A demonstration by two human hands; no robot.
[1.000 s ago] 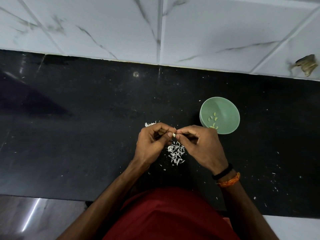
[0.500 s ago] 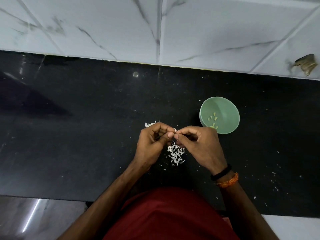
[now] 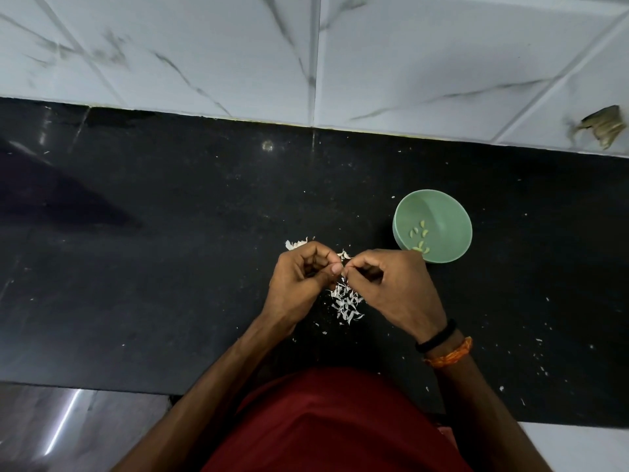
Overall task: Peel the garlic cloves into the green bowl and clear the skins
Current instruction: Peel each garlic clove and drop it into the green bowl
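- Your left hand [image 3: 299, 277] and right hand [image 3: 391, 287] meet fingertip to fingertip above the black tabletop [image 3: 170, 267], both with fingers curled inward.
- Your two hands pinch a garlic clove [image 3: 343, 271] between them; only a sliver of it shows where your thumbs touch, so you cannot tell how much skin is left on it.
- The skins [image 3: 345, 303] lie in a loose white pile on the tabletop right under your hands, with smaller flakes scattered towards your body and off to your right.
- A few more white scraps [image 3: 296, 244] peek out just beyond your left knuckles.
- The green bowl [image 3: 439, 206] stands on the tabletop just beyond your right hand, near but not touching it as far as you can see.
- Several peeled cloves [image 3: 419, 233] lie on the bottom of the bowl.
- Your right wrist carries a black band [image 3: 437, 337] and an orange thread [image 3: 449, 354].
- A white marbled tile wall [image 3: 408, 56] runs along the far edge of the tabletop.
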